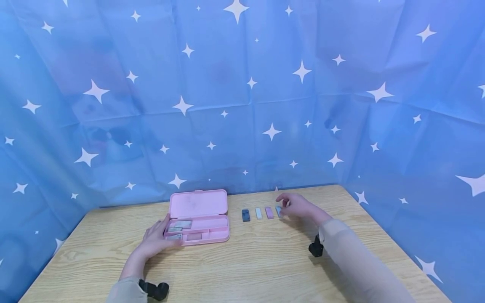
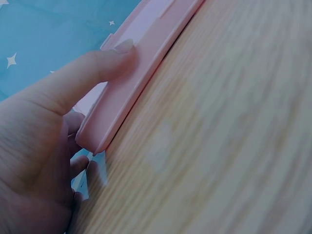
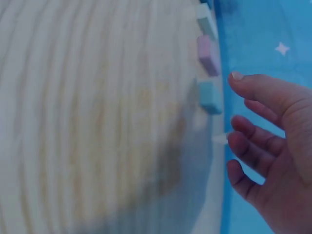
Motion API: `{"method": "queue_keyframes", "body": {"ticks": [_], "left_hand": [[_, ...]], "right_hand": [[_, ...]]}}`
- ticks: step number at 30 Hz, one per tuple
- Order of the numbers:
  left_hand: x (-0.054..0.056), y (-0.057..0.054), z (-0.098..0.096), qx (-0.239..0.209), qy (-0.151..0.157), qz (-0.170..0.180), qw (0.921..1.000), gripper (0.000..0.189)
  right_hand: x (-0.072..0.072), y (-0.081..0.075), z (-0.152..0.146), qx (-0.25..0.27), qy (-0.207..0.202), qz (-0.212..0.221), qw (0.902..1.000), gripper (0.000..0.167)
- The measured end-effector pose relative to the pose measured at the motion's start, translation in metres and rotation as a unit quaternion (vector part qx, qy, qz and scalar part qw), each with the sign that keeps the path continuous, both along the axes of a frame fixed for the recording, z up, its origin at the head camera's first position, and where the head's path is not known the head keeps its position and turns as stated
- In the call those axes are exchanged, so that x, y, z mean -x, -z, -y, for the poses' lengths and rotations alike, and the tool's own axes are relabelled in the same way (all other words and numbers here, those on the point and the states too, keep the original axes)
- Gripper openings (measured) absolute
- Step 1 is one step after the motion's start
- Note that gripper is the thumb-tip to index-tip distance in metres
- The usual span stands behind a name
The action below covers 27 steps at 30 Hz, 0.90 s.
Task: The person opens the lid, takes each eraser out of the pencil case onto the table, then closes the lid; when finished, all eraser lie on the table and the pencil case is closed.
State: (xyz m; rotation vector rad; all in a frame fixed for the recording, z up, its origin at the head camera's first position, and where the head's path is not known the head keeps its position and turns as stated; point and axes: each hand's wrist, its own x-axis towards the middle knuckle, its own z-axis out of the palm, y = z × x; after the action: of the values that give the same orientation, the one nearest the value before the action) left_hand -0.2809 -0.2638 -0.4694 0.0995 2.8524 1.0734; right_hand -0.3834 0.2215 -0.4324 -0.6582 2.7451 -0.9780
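Head view, seven o'clock: left sleeve (image 1: 126,291), pale grey-beige, plain, ends short of the left hand (image 1: 154,237); left wrist unit (image 1: 154,290), black, round-ended. Four o'clock: right sleeve (image 1: 360,259), matching colour, long, behind the right hand (image 1: 297,207); right wrist unit (image 1: 316,247), black, compact, at the cuff.

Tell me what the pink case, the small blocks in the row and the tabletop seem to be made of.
Pink case: probably hard plastic, smooth with a slight sheen, judging by its moulded rim and dividers.
Small blocks: possibly eraser rubber or foam, matt and straight-edged; the look leaves it open.
Tabletop: wood or wood-print laminate, pale, with streaky grain.
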Motion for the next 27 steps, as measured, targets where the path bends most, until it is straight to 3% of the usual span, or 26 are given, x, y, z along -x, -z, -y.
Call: {"method": "queue_keyframes", "body": {"ticks": [6, 18, 27], "left_hand": [[0.001, 0.002, 0.001, -0.004, -0.001, -0.005, 1.0000, 0.121], [-0.001, 0.001, 0.000, -0.005, -0.007, -0.005, 1.0000, 0.121], [0.000, 0.000, -0.001, -0.009, -0.010, -0.003, 0.9999, 0.121]], "right_hand": [[-0.003, -0.013, 0.025, -0.023, -0.031, -0.016, 0.9991, 0.041], [-0.008, -0.032, 0.093, -0.042, -0.109, 0.005, 0.9931, 0.036], [-0.012, -0.040, 0.141, -0.047, -0.188, 0.002, 0.9810, 0.038]]}}
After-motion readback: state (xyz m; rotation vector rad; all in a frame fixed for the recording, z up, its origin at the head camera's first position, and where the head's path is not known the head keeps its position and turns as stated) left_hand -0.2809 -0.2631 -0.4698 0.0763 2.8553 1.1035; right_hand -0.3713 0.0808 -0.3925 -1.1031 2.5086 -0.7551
